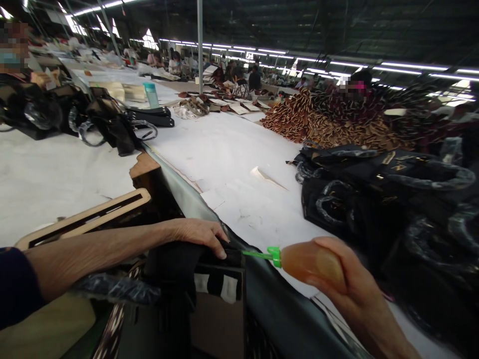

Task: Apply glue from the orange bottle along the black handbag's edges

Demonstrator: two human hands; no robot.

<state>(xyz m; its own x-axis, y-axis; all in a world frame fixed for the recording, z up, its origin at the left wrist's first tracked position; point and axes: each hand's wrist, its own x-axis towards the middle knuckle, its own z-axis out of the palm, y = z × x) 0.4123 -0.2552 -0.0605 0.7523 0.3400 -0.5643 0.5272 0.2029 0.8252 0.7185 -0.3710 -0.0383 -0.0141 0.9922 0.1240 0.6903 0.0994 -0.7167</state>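
My right hand (342, 279) is closed around an amber squeeze bottle (305, 262) with a green cap and a thin green nozzle (258, 255). The nozzle tip points left at the edge of a black bag piece (179, 264). My left hand (200, 234) lies on top of that black piece, fingers curled over its edge and pressing it down, right beside the nozzle tip. Below the piece sits a brown board (219, 319) with black and white patches.
A long white table (232, 159) runs away from me. Black handbags with wrapped handles (385, 194) pile up on the right, with brown leather pieces (337, 122) behind. More black bags (108, 124) and a teal bottle (151, 94) stand at left. A wooden slotted frame (86, 217) lies near my left arm. Other people work further back.
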